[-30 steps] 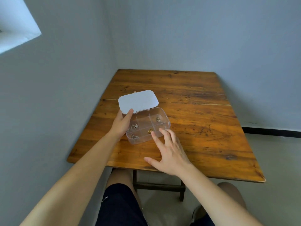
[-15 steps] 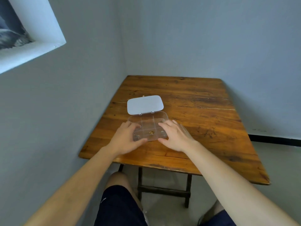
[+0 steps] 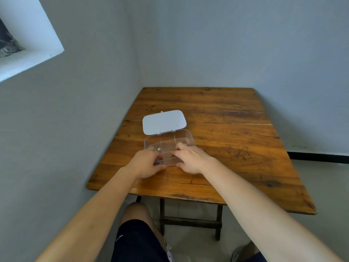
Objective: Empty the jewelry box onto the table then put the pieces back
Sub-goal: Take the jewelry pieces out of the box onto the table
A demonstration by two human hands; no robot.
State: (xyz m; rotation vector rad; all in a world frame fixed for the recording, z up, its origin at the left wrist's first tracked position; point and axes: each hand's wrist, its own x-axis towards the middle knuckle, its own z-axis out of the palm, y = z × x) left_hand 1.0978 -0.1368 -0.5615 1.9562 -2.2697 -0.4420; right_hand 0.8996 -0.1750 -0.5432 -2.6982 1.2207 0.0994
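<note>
While the clear jewelry box sat on the wooden table toward its left edge, roughly midway between near and far edges, its white lid lay swung open behind it. The left hand gripped the box's near left corner, thumb against the front wall, and the right hand clasped the near right part, fingers curled over the rim into a compartment. Small jewelry pieces lay in several compartments, too small to identify.
</note>
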